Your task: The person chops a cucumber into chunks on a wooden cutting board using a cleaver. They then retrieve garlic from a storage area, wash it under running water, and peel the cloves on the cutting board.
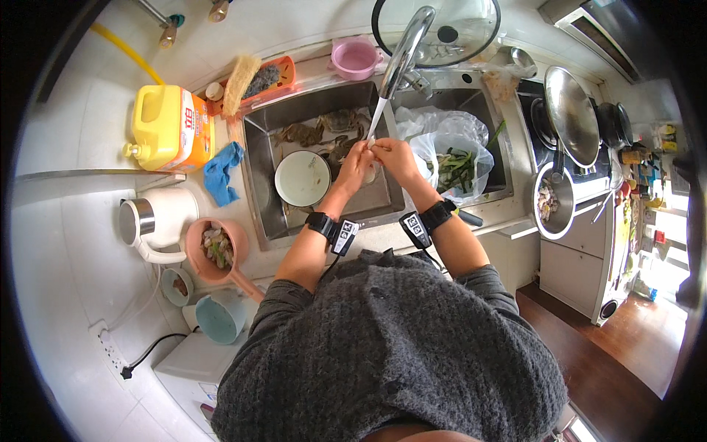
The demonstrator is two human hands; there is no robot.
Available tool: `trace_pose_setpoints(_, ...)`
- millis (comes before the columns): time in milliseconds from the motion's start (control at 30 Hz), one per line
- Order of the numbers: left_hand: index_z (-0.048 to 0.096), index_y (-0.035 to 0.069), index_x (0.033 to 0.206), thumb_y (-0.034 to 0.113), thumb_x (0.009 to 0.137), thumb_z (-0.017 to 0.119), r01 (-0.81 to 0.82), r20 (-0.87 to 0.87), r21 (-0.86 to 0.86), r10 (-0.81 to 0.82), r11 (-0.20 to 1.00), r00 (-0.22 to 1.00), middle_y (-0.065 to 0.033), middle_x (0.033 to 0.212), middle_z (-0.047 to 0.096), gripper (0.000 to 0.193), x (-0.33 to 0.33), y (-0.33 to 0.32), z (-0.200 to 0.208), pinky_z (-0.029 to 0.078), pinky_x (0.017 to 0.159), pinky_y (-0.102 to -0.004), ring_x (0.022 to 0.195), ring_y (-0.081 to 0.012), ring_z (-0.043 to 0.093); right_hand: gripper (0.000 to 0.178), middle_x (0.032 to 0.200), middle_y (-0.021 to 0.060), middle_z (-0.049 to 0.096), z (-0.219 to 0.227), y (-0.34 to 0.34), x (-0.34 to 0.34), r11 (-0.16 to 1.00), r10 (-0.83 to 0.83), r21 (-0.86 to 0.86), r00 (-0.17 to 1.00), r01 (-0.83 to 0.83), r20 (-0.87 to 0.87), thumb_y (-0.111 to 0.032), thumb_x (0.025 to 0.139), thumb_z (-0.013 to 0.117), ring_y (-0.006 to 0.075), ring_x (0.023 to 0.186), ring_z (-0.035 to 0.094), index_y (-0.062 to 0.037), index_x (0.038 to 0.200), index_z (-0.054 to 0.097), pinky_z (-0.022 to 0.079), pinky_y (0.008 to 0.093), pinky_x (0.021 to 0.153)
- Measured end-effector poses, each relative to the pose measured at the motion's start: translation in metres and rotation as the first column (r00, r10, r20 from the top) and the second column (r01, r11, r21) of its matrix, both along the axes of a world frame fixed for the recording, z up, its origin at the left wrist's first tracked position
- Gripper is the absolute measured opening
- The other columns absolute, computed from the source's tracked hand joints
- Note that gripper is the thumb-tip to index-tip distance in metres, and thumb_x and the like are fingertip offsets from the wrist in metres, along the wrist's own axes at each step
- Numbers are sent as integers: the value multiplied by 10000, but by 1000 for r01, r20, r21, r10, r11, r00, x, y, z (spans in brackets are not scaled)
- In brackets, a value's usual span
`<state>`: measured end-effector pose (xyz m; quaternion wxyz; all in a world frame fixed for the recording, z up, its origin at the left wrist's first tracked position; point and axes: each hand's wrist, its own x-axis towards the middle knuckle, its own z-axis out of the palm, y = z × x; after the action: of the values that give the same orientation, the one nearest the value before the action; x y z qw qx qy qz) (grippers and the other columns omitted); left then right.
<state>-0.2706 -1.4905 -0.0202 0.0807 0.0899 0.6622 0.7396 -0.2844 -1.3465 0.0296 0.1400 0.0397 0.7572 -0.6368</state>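
Meeting under the water stream [376, 118] from the faucet [403, 50], the left hand [356, 163] and right hand [392, 156] both close on one small pale thing [373, 146], too small to identify, over the sink [258, 184], beside a white bowl [302, 178].

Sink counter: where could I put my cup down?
Bare counter lies left of the white kettle, below the yellow jug. The sink is crowded: white bowl, crabs, both hands, left hand, right hand, under the faucet.
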Motion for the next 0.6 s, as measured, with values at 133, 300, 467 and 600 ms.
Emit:
trace_pose_setpoints(133, 524, 50, 1177, 341, 987, 450, -58, 210, 174, 20, 983, 977, -54, 960, 599, 355, 6, 3, 7, 486, 620, -275, 706, -118, 572, 148, 681, 0, 576, 5, -17, 9, 917, -189, -340, 978, 209, 90, -114, 888, 595, 69, 622, 516, 23, 878, 649, 415, 227, 578)
trace_pose_setpoints(300, 587, 105, 1052, 387, 971, 444, -230, 478, 705, -210, 671, 853, -78, 1019, 610, 326, 4, -3, 15, 478, 576, -291, 717, -157, 575, 110, 711, -5, 583, 49, 9, 16, 963, -252, -133, 955, 232, -156, -94, 906, 576, 67, 620, 513, -11, 924, 648, 420, 224, 575)
trace_pose_setpoints(467, 596, 122, 945, 385, 957, 474, -254, 434, 864, -387, 435, 813, -110, 1014, 594, 290, -6, -12, 14, 486, 588, -337, 729, -187, 577, 138, 771, 66, 644, 83, 108, 35, 893, -319, 101, 774, 439, -546, -143, 881, 611, 144, 684, 610, -22, 916, 665, 478, 278, 610)
trace_pose_setpoints(600, 607, 140, 971, 410, 930, 524, -125, 346, 868, -406, 480, 846, -90, 1009, 600, 285, -10, -12, 16, 500, 590, -312, 756, -181, 558, 911, 951, 255, 657, 69, 153, 41, 303, 199, 877, 925, -373, 325, -383, 696, 727, 411, 936, 630, -118, 1440, 272, 506, 457, 812)
